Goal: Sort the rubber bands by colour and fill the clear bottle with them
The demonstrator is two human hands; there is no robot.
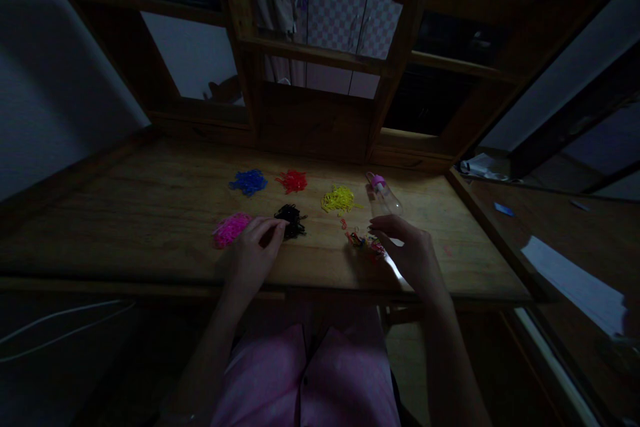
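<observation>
My left hand (pixel 257 243) is over the left part of the table, its thumb and fingers pinched together at the edge of a pile of small black pieces (pixel 295 221). Just left of it lies a heap of pink pieces (pixel 230 230), partly covered by the hand. My right hand (pixel 407 247) hovers beside a small mixed-colour pile (pixel 357 239), fingertips closed in a pinch. Whatever is between the fingertips of either hand is too small and dark to make out. The pieces look thin and looped, but their exact kind is unclear.
Farther back lie blue (pixel 249 181), red (pixel 293 180) and yellow (pixel 340 199) piles. A clear bottle with a pink cap (pixel 379 182) lies behind my right hand. Wooden shelving (pixel 315 120) borders the table's back. White papers (pixel 575 283) rest on the surface at right.
</observation>
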